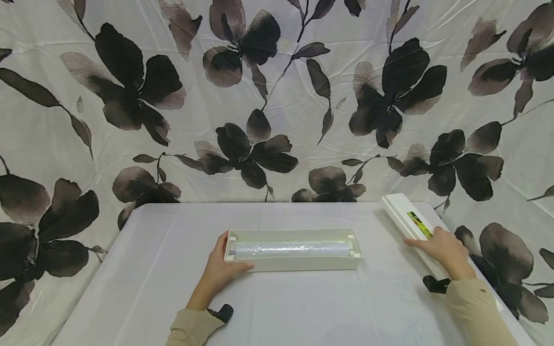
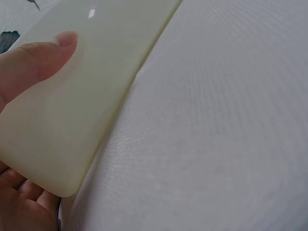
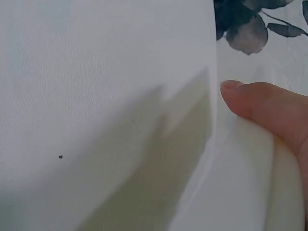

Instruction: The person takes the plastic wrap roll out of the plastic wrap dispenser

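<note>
Box (image 1: 303,264): long, white and open-topped, on the middle of the table, its long side running left to right
Roll (image 1: 294,249): lies lengthwise inside the box, whitish and shiny, between fittings at the two ends
Left hand (image 1: 220,266): grips the left end of the box, thumb against the near wall and fingers around the end; in the left wrist view the thumb lies on the smooth pale wall
Cover (image 1: 399,215): a long white piece in the right hand (image 1: 447,250), well apart from the box, over the right side of the table and slanting from far left to near right; whether it touches the table is hard to tell
Right hand: grips the cover, thumb along one long side
Label (image 1: 420,225): a yellow, green and dark strip on the cover's upper face, just beside the right hand
Sleeves: beige on both arms, with a black device (image 1: 224,313) at the left wrist and another at the right
Table (image 1: 130,288): white-topped, with a tiny dark speck (image 3: 60,156) near a shadow in the right wrist view
Cloth (image 1: 43,144): white with dark flowers, behind and beside the table
</note>
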A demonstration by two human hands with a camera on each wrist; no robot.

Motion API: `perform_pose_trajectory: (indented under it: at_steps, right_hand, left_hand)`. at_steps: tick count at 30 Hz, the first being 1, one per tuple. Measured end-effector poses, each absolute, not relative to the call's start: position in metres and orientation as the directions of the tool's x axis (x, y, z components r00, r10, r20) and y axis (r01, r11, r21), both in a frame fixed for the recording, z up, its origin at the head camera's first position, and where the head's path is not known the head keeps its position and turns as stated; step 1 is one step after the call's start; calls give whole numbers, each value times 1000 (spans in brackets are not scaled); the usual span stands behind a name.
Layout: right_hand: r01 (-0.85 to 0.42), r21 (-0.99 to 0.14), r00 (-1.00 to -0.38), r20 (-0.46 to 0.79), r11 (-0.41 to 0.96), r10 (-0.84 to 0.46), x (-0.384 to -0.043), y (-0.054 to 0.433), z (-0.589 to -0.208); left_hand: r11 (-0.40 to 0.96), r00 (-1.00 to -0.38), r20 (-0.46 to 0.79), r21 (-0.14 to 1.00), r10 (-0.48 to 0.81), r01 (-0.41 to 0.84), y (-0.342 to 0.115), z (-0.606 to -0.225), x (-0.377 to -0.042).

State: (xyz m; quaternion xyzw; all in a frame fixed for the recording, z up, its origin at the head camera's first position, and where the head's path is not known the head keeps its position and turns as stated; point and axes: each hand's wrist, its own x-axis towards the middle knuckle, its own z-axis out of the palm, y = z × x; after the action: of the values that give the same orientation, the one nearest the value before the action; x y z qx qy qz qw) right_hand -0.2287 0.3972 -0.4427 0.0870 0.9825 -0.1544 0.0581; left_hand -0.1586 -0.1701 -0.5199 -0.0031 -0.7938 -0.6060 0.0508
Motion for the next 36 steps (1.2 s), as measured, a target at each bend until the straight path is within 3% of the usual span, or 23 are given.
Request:
perform_pose_trajectory:
  at_steps: [12,36]
  right_hand:
    - [285,-268,-952,-189,920,240,-229,413,-449]
    - [347,-233,-938,-95,908,334,-223,426,-465]
  left_hand:
    - [263,-995,81,963,-54,64,-170,-519,-158]
    - [267,-995,85,961,-56,67,-170,-518,-158]
